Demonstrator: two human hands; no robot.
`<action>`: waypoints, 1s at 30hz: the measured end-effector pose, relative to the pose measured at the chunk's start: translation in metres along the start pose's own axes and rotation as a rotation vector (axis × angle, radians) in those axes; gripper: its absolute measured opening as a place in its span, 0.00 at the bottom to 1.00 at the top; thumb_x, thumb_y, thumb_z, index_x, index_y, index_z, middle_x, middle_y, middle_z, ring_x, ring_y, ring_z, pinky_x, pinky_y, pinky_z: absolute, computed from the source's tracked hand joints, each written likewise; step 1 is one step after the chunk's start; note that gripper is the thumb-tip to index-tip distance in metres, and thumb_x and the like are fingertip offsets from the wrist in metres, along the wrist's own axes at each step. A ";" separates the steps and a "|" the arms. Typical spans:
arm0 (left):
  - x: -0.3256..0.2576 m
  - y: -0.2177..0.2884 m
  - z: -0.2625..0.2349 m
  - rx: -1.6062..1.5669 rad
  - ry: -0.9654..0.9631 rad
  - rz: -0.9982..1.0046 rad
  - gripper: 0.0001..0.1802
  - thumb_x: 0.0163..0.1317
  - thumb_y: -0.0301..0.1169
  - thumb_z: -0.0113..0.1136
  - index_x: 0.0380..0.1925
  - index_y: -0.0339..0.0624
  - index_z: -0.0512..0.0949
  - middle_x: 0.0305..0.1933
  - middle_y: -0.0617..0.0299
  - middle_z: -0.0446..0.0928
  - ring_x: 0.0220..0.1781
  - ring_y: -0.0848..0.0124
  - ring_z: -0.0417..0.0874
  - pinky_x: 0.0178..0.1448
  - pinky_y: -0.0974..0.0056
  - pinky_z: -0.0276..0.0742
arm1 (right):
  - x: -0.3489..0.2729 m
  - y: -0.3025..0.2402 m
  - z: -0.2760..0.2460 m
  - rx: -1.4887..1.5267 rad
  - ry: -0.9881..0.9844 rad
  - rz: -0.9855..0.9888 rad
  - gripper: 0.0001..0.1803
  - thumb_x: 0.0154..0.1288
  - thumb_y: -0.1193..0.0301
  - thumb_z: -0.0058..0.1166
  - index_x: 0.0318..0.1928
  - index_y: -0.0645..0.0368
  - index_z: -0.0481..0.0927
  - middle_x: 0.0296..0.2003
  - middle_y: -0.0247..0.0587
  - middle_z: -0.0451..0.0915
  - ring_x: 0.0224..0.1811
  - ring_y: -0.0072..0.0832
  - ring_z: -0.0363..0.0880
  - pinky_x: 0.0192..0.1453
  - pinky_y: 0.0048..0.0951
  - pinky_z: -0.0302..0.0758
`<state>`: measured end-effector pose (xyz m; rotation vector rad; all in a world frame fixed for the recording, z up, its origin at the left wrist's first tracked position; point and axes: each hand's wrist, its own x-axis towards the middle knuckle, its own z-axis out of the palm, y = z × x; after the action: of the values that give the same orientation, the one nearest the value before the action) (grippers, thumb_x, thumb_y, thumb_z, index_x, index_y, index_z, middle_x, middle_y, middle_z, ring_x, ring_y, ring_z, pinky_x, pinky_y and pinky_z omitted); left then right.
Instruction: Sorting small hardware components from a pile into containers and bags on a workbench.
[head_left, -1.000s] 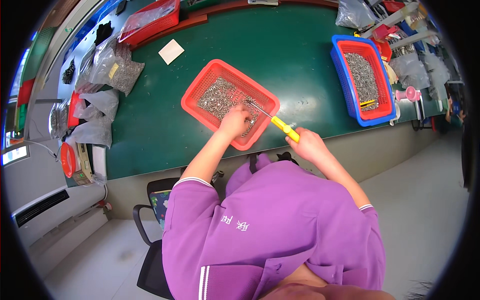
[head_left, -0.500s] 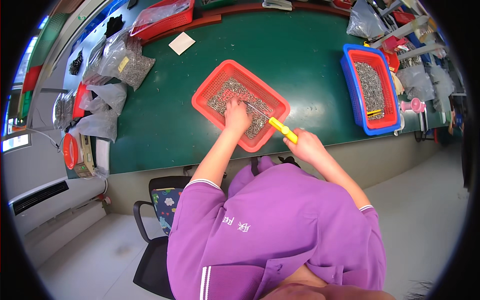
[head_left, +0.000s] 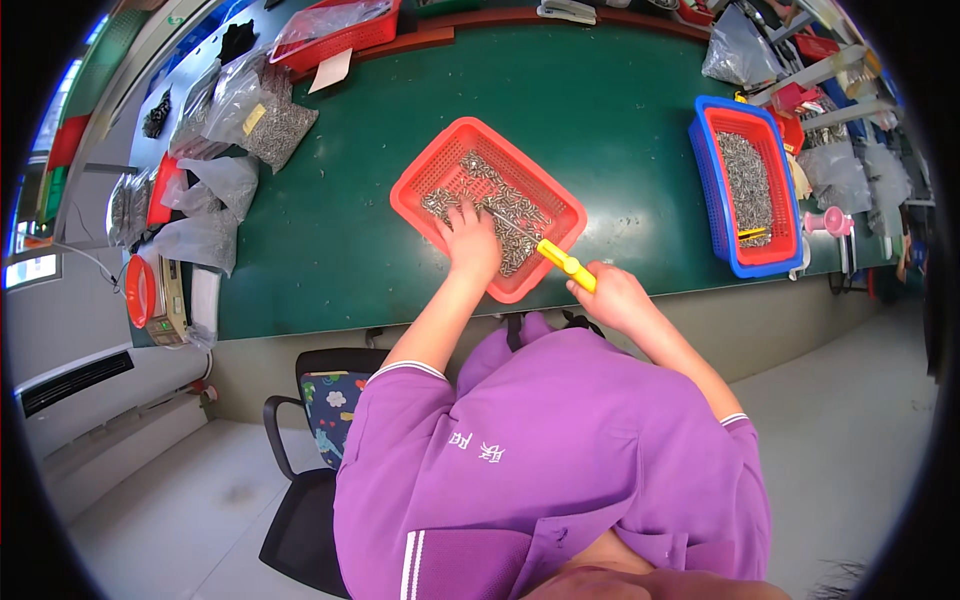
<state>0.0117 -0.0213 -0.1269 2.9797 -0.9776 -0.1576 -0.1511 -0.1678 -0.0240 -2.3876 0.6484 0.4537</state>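
A red plastic basket (head_left: 416, 171) stands on the table in front of me, its bottom covered with many small shiny metal parts (head_left: 507, 203). My left hand (head_left: 472, 247) is inside it, palm down, fingers spread and touching the parts. From the right, my right hand (head_left: 610, 292) grips the yellow handle of a thin-shafted metal tool (head_left: 566, 265). The handle crosses the basket's near right rim. The shaft slants in among the parts, its tip close to my left fingertips; whether it touches them I cannot tell.
On the right of the green table (head_left: 350, 200), a red basket of metal parts sits inside a blue basket (head_left: 707, 190). Bags of parts (head_left: 280, 130) line the left edge. A piece of paper (head_left: 331, 71) lies by the far red basket (head_left: 360, 35). A chair (head_left: 318, 450) stands at my left.
My left fingers have spread out over the parts. The paper has shifted left and away, up to the far red basket. My right hand keeps its hold on the yellow-handled tool.
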 end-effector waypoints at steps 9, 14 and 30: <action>0.034 -0.004 0.017 -0.170 -0.234 -0.087 0.36 0.53 0.44 0.56 0.57 0.31 0.63 0.60 0.36 0.60 0.57 0.39 0.67 0.57 0.46 0.70 | 0.005 -0.002 0.006 0.007 -0.008 -0.053 0.20 0.60 0.55 0.53 0.35 0.63 0.75 0.30 0.56 0.79 0.38 0.52 0.77 0.44 0.46 0.73; 0.028 -0.015 0.019 0.138 0.116 -0.164 0.29 0.56 0.34 0.48 0.58 0.30 0.65 0.65 0.38 0.57 0.62 0.39 0.62 0.67 0.42 0.54 | 0.005 -0.010 -0.002 0.018 -0.041 -0.043 0.21 0.60 0.55 0.53 0.35 0.63 0.75 0.31 0.56 0.79 0.38 0.51 0.77 0.44 0.46 0.73; 0.040 -0.020 0.019 -0.098 -0.060 -0.038 0.28 0.48 0.40 0.63 0.48 0.37 0.72 0.53 0.49 0.68 0.55 0.50 0.71 0.55 0.47 0.71 | 0.003 0.008 -0.004 -0.078 -0.015 -0.005 0.20 0.61 0.55 0.52 0.36 0.63 0.75 0.31 0.55 0.79 0.38 0.51 0.78 0.44 0.46 0.74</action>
<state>0.0534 -0.0285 -0.1506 2.9207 -0.8913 -0.2888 -0.1522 -0.1767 -0.0267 -2.4565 0.6280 0.5021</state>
